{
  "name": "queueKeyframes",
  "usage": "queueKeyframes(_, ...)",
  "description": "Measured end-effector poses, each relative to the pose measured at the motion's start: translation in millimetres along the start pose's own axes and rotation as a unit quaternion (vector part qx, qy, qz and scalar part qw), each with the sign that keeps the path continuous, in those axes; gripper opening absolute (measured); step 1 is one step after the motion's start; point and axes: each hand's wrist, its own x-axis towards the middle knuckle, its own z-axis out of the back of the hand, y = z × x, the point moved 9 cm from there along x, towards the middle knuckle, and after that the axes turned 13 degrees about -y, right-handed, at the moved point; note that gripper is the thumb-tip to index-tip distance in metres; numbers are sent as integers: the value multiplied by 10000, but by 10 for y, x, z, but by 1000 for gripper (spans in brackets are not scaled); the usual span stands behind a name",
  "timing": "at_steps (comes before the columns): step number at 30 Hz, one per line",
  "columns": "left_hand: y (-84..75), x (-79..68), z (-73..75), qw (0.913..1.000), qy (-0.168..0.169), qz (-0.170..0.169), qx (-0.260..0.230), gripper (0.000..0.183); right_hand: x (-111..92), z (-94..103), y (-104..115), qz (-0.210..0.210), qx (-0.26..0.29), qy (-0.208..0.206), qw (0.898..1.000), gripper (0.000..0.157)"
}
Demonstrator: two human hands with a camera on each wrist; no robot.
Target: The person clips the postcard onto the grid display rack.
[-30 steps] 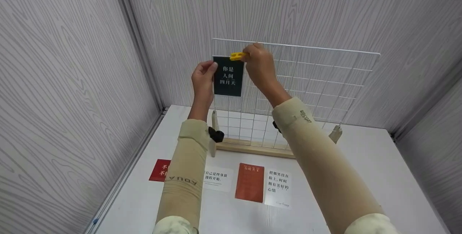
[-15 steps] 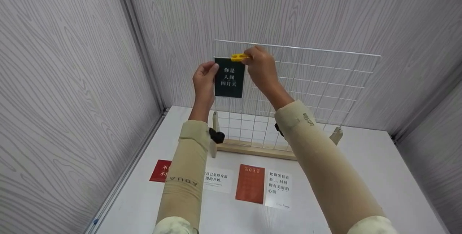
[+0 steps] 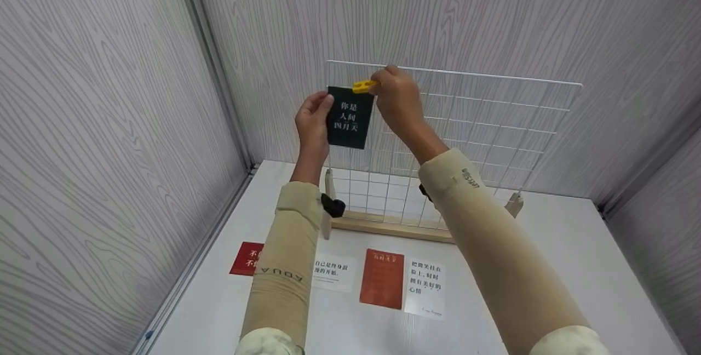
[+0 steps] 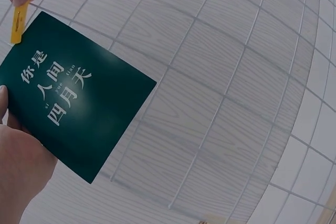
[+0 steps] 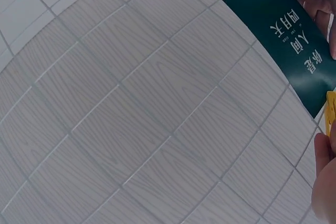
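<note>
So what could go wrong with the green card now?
The green card could slip or fall if the left hand, which pinches one side, lets go too soon. The yellow clip in the right hand is at the card's top edge; it might catch only card and miss the wire grid. I can't tell whether it has caught a wire.

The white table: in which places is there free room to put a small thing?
Right: bare table between the right sleeve and the right wall. Near side: a bare patch below the orange card, between that sleeve and the left sleeve. Crowded: from the red card across to the rightmost white card, before the wooden base.
</note>
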Motion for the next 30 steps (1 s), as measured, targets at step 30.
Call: queueKeyframes(30, 25, -81, -12, 9996, -260, 99, -97, 32, 15, -64, -46, -392, 307, 81, 9987, 28)
